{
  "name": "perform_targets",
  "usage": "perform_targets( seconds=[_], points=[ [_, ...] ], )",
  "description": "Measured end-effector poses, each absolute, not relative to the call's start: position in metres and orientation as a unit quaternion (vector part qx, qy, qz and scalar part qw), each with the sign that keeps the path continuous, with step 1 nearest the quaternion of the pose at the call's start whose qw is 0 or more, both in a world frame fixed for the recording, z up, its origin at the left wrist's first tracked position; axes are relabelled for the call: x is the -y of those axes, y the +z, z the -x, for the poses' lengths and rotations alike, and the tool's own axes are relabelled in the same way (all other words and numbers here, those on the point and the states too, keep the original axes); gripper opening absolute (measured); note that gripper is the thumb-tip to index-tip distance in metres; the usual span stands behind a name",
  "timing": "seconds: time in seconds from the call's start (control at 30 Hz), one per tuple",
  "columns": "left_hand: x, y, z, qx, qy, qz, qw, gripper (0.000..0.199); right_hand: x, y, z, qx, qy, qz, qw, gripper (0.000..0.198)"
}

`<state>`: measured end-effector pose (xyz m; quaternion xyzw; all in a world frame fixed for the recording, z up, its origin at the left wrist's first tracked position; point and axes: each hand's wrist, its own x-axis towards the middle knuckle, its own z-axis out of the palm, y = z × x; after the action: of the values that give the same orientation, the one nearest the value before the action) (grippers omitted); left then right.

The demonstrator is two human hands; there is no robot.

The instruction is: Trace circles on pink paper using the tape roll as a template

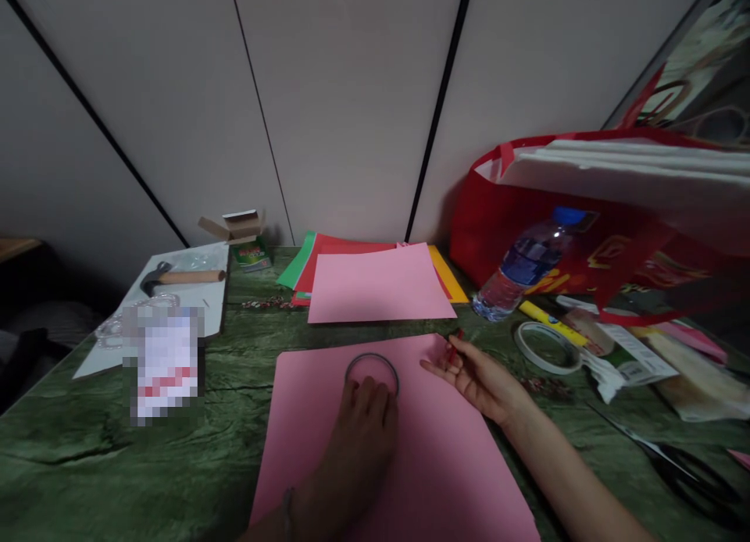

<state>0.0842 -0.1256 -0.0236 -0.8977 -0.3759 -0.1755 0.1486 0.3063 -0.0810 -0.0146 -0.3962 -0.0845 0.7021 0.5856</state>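
L hand (366, 433), bunched (can't tell if pinching), is at the ring (371, 354) on pink paper (448, 464), prob. so it won't slip, & R hand (477, 378) pinches a red stick (455, 344) by the paper's corner.

Looks in a single view from the wearer's head, forward and down across the green tabletop (231, 405). Faces the pale wall panels (351, 112) beyond its far edge. Sits close above the left hand (366, 433) and right hand (480, 378), catching both in the lower half. Spans wide, from past the tabletop's left side to the red bag (498, 229) at right.
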Motion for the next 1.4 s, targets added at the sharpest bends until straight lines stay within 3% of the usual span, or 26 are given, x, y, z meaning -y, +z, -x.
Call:
perform_targets(
  seconds=[0.33, 0.87, 1.0, 1.2, 1.4],
  points=[
    [0.127, -0.021, -0.083, 0.377, -0.126, 0.909, 0.125, 0.039, 0.083, -0.013, -0.304, 0.077, 0.692, 0.402, 0.595, 0.018],
    [0.127, -0.025, -0.08, 0.398, -0.159, 0.899, 0.089, 0.041, 0.082, -0.008, -0.3, 0.105, 0.667, 0.434, 0.597, 0.016],
    [0.126, -0.029, -0.08, 0.4, -0.175, 0.893, 0.114, 0.044, 0.066, -0.003, -0.293, 0.167, 0.64, 0.458, 0.594, 0.022],
    [0.126, -0.033, -0.079, 0.403, -0.16, 0.895, 0.102, 0.071, 0.031, -0.005, -0.257, 0.355, 0.521, 0.508, 0.587, 0.043],
    [0.127, -0.038, -0.078, 0.404, -0.165, 0.897, 0.062, 0.073, 0.016, -0.012, -0.231, 0.4, 0.51, 0.521, 0.556, 0.042]
  ],
)
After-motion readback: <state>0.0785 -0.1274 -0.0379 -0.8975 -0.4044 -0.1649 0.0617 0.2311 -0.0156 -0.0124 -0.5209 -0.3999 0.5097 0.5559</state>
